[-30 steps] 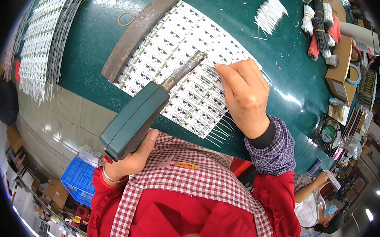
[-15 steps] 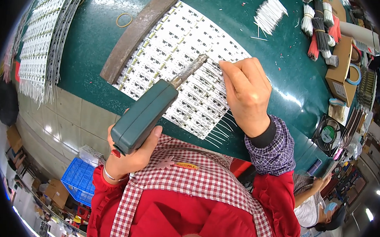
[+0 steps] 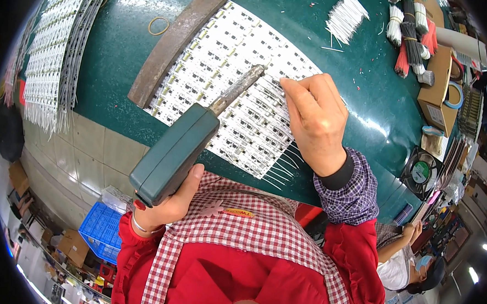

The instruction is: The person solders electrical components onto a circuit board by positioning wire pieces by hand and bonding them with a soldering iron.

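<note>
My left hand [image 3: 172, 206] is wrapped round a soldering gun [image 3: 174, 153] with a dark green body. Its metal barrel slants up to the right, and the tip is over a white panel of small circuit boards [image 3: 250, 31]. Just right of that tip, my right hand [image 3: 317, 123] is closed in a pinch over the panel's right part. A thin white wire seems to be between the fingertips, mostly hidden by them. On the panel's lower half lie rows of white wires [image 3: 280, 173], their ends sticking out past its lower right edge.
A brown metal bar [image 3: 177, 46] lies along the panel's left edge. Loose white wires [image 3: 347, 18] are heaped at the far right, near bundled wires [image 3: 408, 34] and a cardboard box [image 3: 436, 99]. More wired panels [image 3: 53, 54] stand at left. A fan [image 3: 420, 171] sits at right; a co-worker is beyond.
The soldering gun's body and my left hand have shifted slightly down and left, and the tip has moved a little up and left. My right hand has stayed in place.
</note>
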A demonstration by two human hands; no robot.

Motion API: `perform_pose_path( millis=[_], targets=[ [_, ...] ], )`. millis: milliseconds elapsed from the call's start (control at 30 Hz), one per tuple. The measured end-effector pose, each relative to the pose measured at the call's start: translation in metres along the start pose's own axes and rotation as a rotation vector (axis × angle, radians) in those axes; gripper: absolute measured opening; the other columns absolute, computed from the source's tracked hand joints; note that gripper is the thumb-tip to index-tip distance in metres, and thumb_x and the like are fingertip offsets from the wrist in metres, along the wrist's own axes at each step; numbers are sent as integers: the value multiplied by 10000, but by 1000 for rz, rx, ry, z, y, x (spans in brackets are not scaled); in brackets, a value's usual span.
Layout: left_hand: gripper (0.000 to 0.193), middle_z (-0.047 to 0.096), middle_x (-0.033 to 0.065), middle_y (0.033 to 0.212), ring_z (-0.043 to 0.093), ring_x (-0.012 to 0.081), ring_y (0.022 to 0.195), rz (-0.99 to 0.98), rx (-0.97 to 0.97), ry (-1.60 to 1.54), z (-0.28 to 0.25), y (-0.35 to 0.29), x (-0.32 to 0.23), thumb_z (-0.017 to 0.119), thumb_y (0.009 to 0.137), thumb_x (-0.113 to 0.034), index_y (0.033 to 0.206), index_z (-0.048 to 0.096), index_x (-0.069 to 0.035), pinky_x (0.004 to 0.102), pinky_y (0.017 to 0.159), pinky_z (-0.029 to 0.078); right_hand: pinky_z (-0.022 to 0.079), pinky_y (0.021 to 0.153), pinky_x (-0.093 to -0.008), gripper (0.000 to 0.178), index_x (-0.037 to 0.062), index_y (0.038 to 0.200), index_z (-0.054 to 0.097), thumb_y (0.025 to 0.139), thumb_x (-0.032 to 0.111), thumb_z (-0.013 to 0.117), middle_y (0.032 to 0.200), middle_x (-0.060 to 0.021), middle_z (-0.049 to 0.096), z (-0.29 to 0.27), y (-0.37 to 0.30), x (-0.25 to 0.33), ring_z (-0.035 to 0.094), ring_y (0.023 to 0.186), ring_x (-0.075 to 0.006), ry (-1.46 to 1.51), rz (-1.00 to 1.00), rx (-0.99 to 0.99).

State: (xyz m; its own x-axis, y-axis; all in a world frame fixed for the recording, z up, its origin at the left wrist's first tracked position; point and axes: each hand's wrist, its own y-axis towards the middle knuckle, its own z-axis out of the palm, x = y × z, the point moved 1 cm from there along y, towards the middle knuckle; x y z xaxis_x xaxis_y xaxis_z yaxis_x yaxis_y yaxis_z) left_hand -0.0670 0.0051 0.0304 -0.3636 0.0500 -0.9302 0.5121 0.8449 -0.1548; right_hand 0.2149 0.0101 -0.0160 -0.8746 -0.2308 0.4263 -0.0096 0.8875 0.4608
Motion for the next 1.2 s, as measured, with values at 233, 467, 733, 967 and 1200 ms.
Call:
perform_pose_path(
  millis=[233, 467, 733, 967, 1200],
  targets=[
    [209, 730, 113, 939, 699, 209, 778, -117, -108, -17, 4, 7, -3, 772, 864, -17, 1060, 722, 33, 316, 686, 538, 497, 610, -353, 288, 12, 946, 699, 665, -51, 694, 797, -76, 556, -19, 8, 10, 600, 748, -244, -38, 25, 34],
    [167, 738, 102, 894, 709, 243, 720, -15, -81, 209, 4, 10, -5, 792, 804, -22, 968, 765, -10, 323, 634, 534, 500, 623, -353, 290, 13, 950, 705, 669, -58, 690, 803, -72, 570, -5, 10, 4, 606, 754, -244, 9, 1, -10],
    [165, 739, 108, 855, 703, 253, 685, 91, -24, 292, 5, 19, -3, 769, 799, -3, 962, 752, 11, 320, 629, 534, 502, 634, -348, 282, 21, 948, 710, 677, -54, 695, 800, -63, 575, 1, 7, 1, 611, 760, -234, 13, 23, 11],
    [173, 730, 129, 868, 687, 266, 712, -37, -85, 53, 12, 23, -2, 747, 796, 17, 968, 738, 28, 331, 660, 540, 504, 643, -348, 285, 30, 949, 709, 673, -41, 694, 806, -58, 572, 2, 7, 0, 612, 766, -231, 14, 24, 11],
    [272, 684, 53, 1045, 611, 101, 837, 126, 28, 242, 1, 6, 6, 705, 923, 24, 1191, 663, 14, 265, 734, 503, 494, 603, -353, 284, 31, 962, 735, 712, -97, 776, 782, -76, 590, -1, 9, 4, 607, 720, -241, 25, 43, 20]
  ],
)
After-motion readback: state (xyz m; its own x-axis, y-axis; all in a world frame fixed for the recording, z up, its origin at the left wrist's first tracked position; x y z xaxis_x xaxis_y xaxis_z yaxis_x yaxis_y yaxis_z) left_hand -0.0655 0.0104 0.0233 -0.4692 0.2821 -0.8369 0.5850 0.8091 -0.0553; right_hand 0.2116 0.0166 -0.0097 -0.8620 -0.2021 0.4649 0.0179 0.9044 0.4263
